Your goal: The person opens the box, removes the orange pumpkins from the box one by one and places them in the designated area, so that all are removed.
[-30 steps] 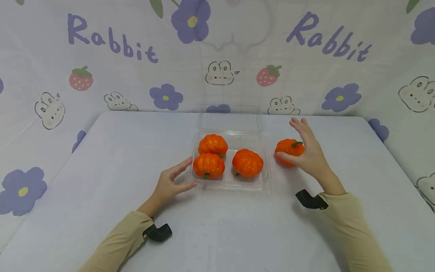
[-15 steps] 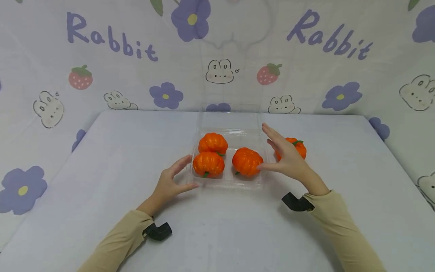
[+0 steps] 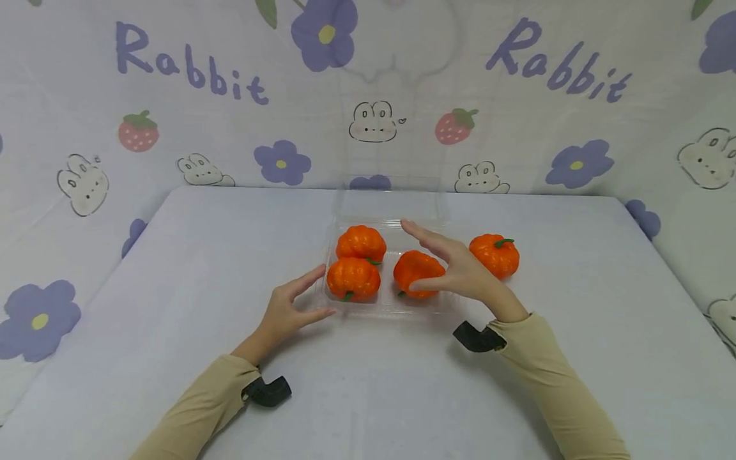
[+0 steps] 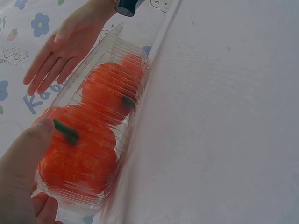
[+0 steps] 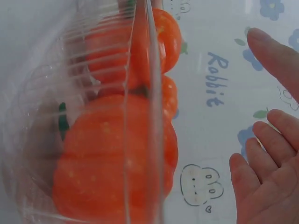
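A clear plastic clamshell box lies open on the table, its lid towards the back. Two orange toy pumpkins, a rear one and a front one, sit in its left half. A third toy pumpkin is in the right half. My left hand touches the box's left side, thumb and fingers spread; the left wrist view shows the thumb at the rim. My right hand hovers over the third pumpkin, fingers spread, apart from it in the right wrist view.
Another orange toy pumpkin with a green stem sits on the white table, right of the box and behind my right hand. A printed cloth hangs along the table's back edge.
My right hand has moved left from the pumpkin outside the box to over the one in its right half. The left hand and the pumpkins have stayed put.
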Demonstrator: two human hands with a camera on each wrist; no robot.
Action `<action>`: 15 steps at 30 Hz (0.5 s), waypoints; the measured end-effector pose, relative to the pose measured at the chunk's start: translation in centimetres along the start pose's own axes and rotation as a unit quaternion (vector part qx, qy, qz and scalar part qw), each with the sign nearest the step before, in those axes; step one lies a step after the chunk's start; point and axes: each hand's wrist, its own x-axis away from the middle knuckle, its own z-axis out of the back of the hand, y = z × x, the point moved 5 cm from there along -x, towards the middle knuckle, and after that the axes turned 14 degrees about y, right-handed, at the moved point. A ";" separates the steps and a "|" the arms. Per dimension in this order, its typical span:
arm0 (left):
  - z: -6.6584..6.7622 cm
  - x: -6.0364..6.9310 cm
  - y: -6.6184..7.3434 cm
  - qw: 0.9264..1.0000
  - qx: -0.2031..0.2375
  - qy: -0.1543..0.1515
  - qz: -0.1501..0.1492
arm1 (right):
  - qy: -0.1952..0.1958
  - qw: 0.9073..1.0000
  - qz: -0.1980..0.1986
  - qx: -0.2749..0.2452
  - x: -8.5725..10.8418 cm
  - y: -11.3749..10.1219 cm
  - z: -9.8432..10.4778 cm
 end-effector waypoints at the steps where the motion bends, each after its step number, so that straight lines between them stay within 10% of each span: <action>1: 0.0 0.0 0.0 1.000 0.001 0.000 -0.004 | -0.004 1.000 -0.004 -0.005 0.0 0.1 -0.1; 15: 0.0 -0.2 0.2 1.000 0.002 0.008 -0.015 | -0.061 0.996 -0.041 -0.060 0.9 4.4 -1.5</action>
